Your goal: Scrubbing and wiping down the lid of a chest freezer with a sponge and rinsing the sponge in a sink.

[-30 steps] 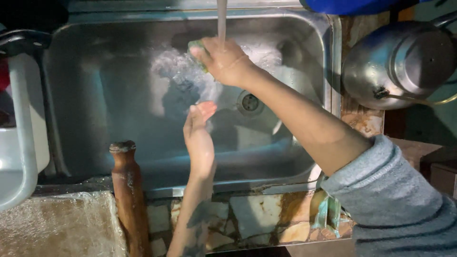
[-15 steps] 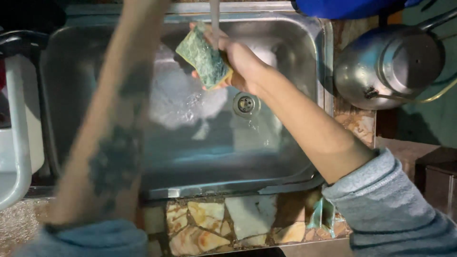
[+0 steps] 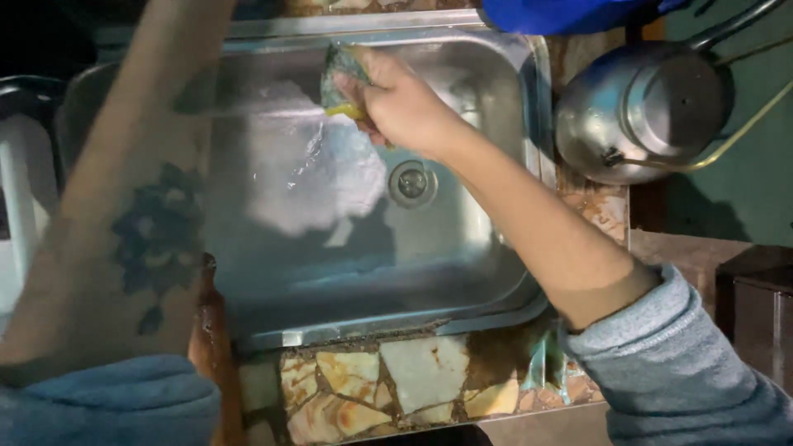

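Observation:
My right hand (image 3: 401,103) is over the back of the steel sink (image 3: 462,272), closed on a green and yellow sponge (image 3: 343,78) that sticks out to the left of my fingers. White foam (image 3: 314,177) lies on the sink floor below the sponge, left of the drain (image 3: 410,182). My left forearm (image 3: 132,206), with a dark mark on it, reaches up across the left side of the view. Its hand is past the top edge and hidden.
A metal kettle (image 3: 644,107) stands on the counter right of the sink. Something blue (image 3: 562,12) shows at the top edge. A white container (image 3: 21,198) is at the far left. A brown bottle (image 3: 211,330) peeks out beside my left arm. Stone-patterned counter (image 3: 413,380) fronts the sink.
My left arm rose from the sink's front up across the view, and its hand left the frame. The right hand stays at the back of the sink with the sponge; the water stream no longer shows.

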